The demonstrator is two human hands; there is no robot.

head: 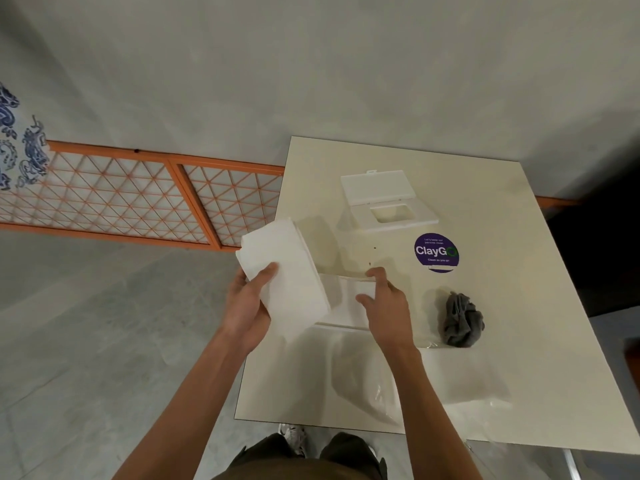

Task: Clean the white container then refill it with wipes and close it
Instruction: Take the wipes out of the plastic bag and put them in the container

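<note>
Left fingers (265,273) grip the wipes (291,258) — right fingers (375,274) curl over the container (341,299) rim. Lid (384,199) lies beyond them; cloth (462,320) right of them.

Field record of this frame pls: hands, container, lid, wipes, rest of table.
white container: open, on table
left hand: holds wipes stack over container's left end
right hand: grips container's right end
lid: off, farther back, flap open
grey cloth: crumpled, right of container, untouched
other: purple sticker; clear plastic bag at near edge
</note>
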